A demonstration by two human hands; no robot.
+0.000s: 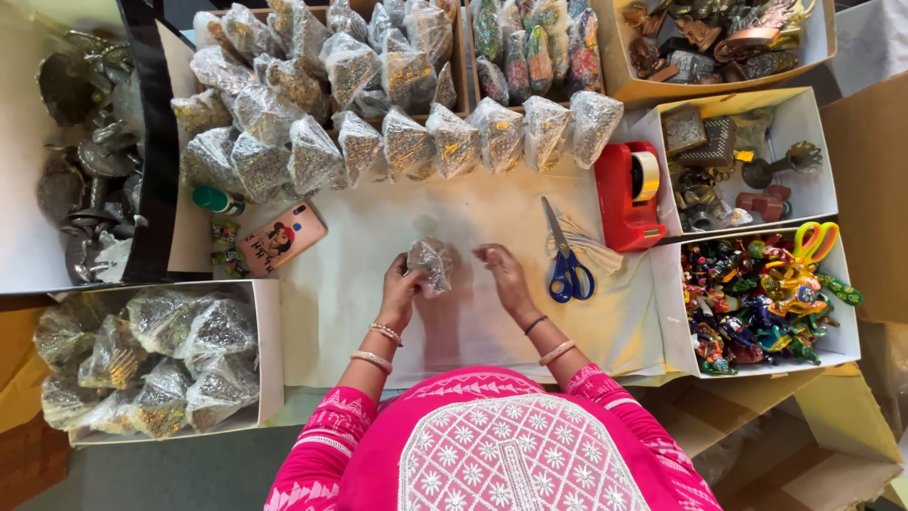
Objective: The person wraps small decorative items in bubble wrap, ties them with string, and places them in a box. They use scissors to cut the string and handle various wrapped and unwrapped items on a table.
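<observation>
My left hand (401, 290) grips a small clear plastic packet (432, 262) holding a glittery object, lifted just above the white paper sheet (378, 312). My right hand (502, 270) hovers to the right of the packet, fingers pinched together near its top edge; whether they touch the plastic I cannot tell. Both wrists wear bangles, and pink embroidered sleeves show at the bottom.
Blue-handled scissors (566, 257) and a red tape dispenser (629, 194) lie to the right. Several wrapped packets (397, 132) are piled at the back, more in a left box (161, 360). A phone (281, 237), boxes of metal trinkets (728, 161) and colourful figurines (761, 303) surround the sheet.
</observation>
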